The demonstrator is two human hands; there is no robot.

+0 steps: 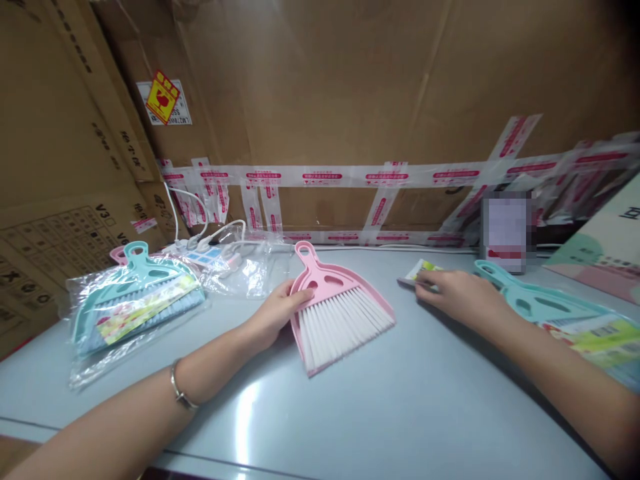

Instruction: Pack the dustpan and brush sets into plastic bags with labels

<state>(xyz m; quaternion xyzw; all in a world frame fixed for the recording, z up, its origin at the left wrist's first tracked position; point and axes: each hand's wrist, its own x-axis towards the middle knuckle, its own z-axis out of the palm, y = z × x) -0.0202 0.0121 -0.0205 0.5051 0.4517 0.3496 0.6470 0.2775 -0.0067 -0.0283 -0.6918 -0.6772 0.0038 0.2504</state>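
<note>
- Pink dustpan-and-brush set (345,310), between my forearms: my left hand (278,308) gripped its side, fingertips partly hidden.
- Printed card (416,269): my right hand (457,293) held it, partly covered.
- Teal set (537,301): cut off at right.
- Table (380,413): ran open nearward.

Pale table (380,420) carries turquoise dustpan sets (145,307) and clear plastic (253,272)

A large brown cardboard panel (310,87), banded with white-and-red printed tape (350,176), is standing along the glossy pale blue-grey tabletop (360,413)'s far edge. A brown printed cardboard sheet (50,147), perhaps a box side, is rising beyond the left edge. A white reflection (244,420) is gleaming toward the near edge.
</note>
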